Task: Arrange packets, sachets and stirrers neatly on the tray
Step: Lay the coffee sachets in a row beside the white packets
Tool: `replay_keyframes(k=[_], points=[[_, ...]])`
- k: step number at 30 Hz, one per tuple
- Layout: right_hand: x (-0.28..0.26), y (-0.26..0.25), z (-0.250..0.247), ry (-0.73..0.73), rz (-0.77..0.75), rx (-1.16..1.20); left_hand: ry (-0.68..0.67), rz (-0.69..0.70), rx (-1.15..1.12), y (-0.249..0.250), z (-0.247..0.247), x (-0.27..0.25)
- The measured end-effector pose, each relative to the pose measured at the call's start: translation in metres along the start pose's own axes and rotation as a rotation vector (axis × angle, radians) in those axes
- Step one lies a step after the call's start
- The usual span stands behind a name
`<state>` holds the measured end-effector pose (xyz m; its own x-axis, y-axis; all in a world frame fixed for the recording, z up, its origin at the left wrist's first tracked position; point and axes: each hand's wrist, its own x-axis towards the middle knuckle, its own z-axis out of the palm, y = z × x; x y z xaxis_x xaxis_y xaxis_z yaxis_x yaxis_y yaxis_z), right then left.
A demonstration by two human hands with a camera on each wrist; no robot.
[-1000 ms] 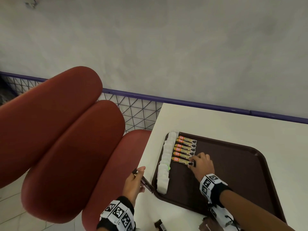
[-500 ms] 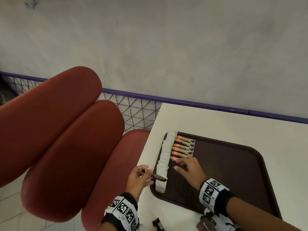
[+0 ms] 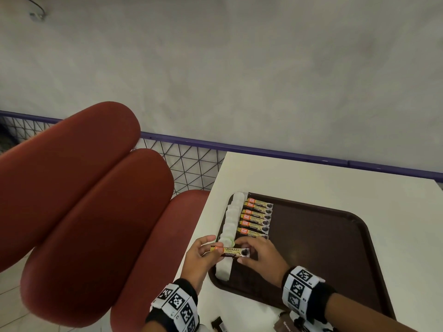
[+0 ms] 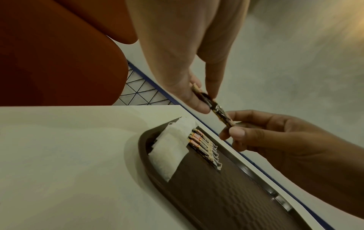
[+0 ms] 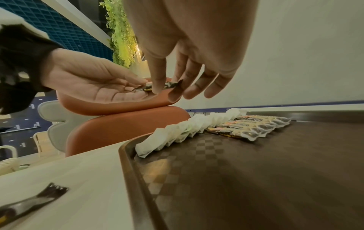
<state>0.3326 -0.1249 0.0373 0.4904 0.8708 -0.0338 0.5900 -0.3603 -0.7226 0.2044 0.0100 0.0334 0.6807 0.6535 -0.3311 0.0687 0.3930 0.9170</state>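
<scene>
Head view: sachet (image 3: pixel 230 251) crosswise, orange end left, both hands pinching.

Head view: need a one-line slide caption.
Both hands, left hand and right hand, pinch one granules sachet above the tray.

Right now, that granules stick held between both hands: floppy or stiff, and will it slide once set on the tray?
The stick spans left hand to right hand with no visible sag, so probably fairly stiff. A fingertip pinch at each end suffices, so likely light. Flat like the row lying still on the textured tray, it shouldn't roll; the glossy wrapper might slip.
</scene>
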Motion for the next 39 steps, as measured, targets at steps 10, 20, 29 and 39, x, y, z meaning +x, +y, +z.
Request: replay_keyframes(k=[10, 20, 29, 39], points=[[0.004, 0.027, -0.012, 0.204, 0.179, -0.206, 0.0, -0.016, 0.139, -0.006, -0.002, 0.001], [0.022, 0.051, -0.002, 0.129, 0.326, -0.471, 0.074, -0.041, 0.158, -0.011, -0.035, -0.008], [0.03, 0.05, 0.002, 0.102, 0.325, -0.517, 0.064, -0.116, 0.172, -0.014, -0.06, -0.024], [-0.049, 0.019, 0.009, -0.171, 0.028, -0.323, -0.374, -0.224, 0.732, -0.032, -0.08, -0.073]])
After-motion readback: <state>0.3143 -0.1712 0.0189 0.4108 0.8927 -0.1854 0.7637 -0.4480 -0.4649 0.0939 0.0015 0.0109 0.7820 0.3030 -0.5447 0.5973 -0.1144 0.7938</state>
